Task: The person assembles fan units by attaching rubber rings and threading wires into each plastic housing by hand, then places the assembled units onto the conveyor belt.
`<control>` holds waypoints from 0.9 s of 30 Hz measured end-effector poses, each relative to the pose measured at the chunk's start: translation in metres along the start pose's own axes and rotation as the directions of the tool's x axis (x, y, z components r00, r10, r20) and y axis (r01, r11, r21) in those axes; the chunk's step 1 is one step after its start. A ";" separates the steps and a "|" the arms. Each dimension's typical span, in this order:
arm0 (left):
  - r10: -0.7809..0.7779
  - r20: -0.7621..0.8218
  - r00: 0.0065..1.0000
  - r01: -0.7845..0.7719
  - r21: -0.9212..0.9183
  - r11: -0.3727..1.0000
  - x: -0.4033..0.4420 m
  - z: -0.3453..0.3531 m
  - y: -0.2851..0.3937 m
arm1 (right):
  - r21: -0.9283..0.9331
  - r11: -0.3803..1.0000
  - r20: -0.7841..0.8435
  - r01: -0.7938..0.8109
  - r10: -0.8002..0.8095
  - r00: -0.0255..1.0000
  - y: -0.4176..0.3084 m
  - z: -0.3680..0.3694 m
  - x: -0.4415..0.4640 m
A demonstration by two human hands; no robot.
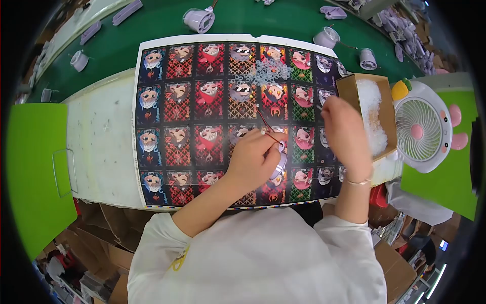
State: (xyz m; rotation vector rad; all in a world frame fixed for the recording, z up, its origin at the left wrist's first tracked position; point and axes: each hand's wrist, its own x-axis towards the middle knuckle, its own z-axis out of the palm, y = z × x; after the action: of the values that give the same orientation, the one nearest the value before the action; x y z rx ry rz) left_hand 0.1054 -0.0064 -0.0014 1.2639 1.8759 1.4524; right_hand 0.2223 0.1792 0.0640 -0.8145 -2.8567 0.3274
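My left hand (pixel 255 157) is closed around a pale purple plastic part (pixel 279 163), mostly hidden by the fingers. A thin dark-red wire (pixel 267 123) runs up from this grip, with a small white connector at its tip. My right hand (pixel 345 129), slightly blurred, hovers over the right side of the printed sheet (pixel 207 121), beside the cardboard box. Its fingers are pinched together; whatever they hold is too small to make out. Small clear rings (pixel 264 72) lie in a loose pile on the sheet beyond my left hand.
An open cardboard box (pixel 390 109) holds whitish translucent pieces (pixel 372 114). Right of it stands a white fan (pixel 422 126) with pink ears. Behind, a green belt (pixel 157 25) carries purple cylindrical parts (pixel 199 20) and a heap of purple pieces (pixel 397 30).
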 end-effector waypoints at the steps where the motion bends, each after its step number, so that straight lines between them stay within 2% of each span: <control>1: -0.015 0.032 0.999 0.014 0.019 1.000 0.000 -0.002 0.002 | 0.077 0.995 0.029 -0.069 0.067 0.997 0.009 0.018 -0.006; 3: -0.040 0.023 0.999 0.040 0.020 0.999 -0.002 -0.001 0.003 | -0.032 0.997 -0.085 -0.073 0.070 0.994 0.023 0.050 -0.018; 6: -0.099 -0.003 0.995 0.099 0.002 0.995 -0.001 -0.002 0.004 | 0.040 0.999 -0.358 -0.002 0.016 0.934 -0.010 0.030 -0.026; 7: -0.122 -0.011 0.993 0.121 -0.008 0.993 -0.002 -0.002 0.004 | 0.205 0.977 -0.258 0.056 -0.002 0.966 -0.021 0.018 -0.030; 8: -0.198 -0.038 0.979 0.192 -0.130 0.973 -0.003 -0.001 0.005 | 0.367 0.925 -0.158 0.094 -0.038 0.987 -0.031 0.009 -0.035; 9: -0.275 -0.055 0.960 0.253 -0.253 0.934 -0.004 0.001 0.007 | 0.572 0.815 0.013 0.091 -0.119 0.993 -0.040 0.009 -0.038; 10: -0.346 -0.061 0.936 0.300 -0.372 0.878 -0.003 0.002 0.007 | 0.667 0.745 0.204 -0.025 -0.150 0.967 -0.056 0.004 -0.037; 11: -0.348 -0.127 0.929 0.261 -0.441 0.859 -0.001 0.002 0.007 | 0.685 0.711 0.011 0.158 -0.227 0.974 -0.065 0.020 -0.036; 13: -0.366 -0.251 0.896 0.170 -0.567 0.806 0.001 0.000 0.003 | 0.694 0.700 0.024 0.171 -0.260 0.965 -0.069 0.017 -0.017; 14: -0.297 -0.214 0.931 0.100 -0.632 0.769 0.003 -0.011 0.003 | 0.661 0.724 0.033 0.195 -0.288 0.957 -0.069 0.005 0.002; 15: -0.287 -0.258 0.923 0.094 -0.571 0.816 0.005 -0.019 0.007 | 0.630 0.745 0.044 0.218 -0.315 0.948 -0.067 -0.003 0.024; 17: -0.258 -0.346 0.902 0.088 -0.437 0.895 0.009 -0.032 0.015 | 0.392 0.852 -0.296 0.348 -0.241 0.924 -0.058 0.013 0.078; 18: -0.211 -0.330 0.920 0.105 -0.312 0.944 0.006 -0.038 0.009 | 0.261 0.916 -0.364 0.304 -0.198 0.910 -0.047 0.021 0.111; 19: -0.232 -0.313 0.921 0.140 -0.289 0.947 0.004 -0.040 0.005 | 0.130 0.962 -0.436 0.242 -0.164 0.885 -0.034 0.030 0.145; 21: -0.272 -0.287 0.919 0.206 -0.239 0.949 -0.004 -0.044 -0.002 | 0.017 0.999 -0.333 0.036 -0.028 0.942 -0.006 0.054 0.203; 24: -0.252 -0.271 0.929 0.207 -0.186 0.961 -0.018 -0.052 -0.005 | -0.092 0.994 -0.145 0.062 -0.075 0.987 0.034 0.082 0.247; 27: -0.320 -0.284 0.904 0.236 -0.292 0.927 -0.028 -0.056 -0.011 | -0.033 0.999 -0.125 -0.026 0.022 0.992 0.024 0.056 0.224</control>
State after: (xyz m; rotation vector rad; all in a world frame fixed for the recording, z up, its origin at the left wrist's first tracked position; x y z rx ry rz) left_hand 0.0701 -0.0591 0.0028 0.6295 1.9023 1.7496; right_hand 0.0348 0.3094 0.0232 -0.8444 -2.7459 0.2221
